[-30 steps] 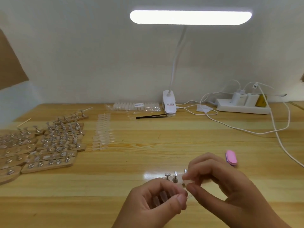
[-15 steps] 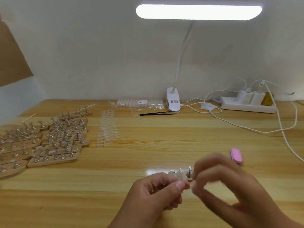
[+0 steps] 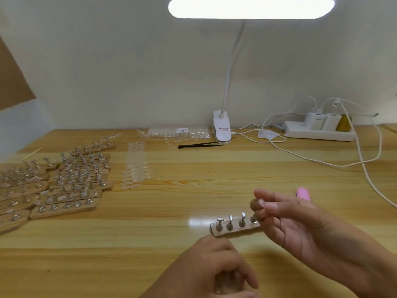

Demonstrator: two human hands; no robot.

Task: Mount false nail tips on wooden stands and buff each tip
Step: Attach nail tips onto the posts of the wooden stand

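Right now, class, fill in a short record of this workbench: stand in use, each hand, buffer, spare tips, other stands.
Stand in use: wooden stand, four pegs showing, the three left ones look bare
Right hand: fingertips at the rightmost peg; any held tip unclear
Left hand: curled, nearest the camera; contents unclear
Buffer: pink buffer, behind right hand, untouched
Spare tips: loose nail tips, in rows
Other stands: grouped far left

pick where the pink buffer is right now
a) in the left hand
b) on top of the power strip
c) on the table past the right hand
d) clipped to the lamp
c: the buffer lies flat on the table just beyond the right hand, and no fingers touch it.
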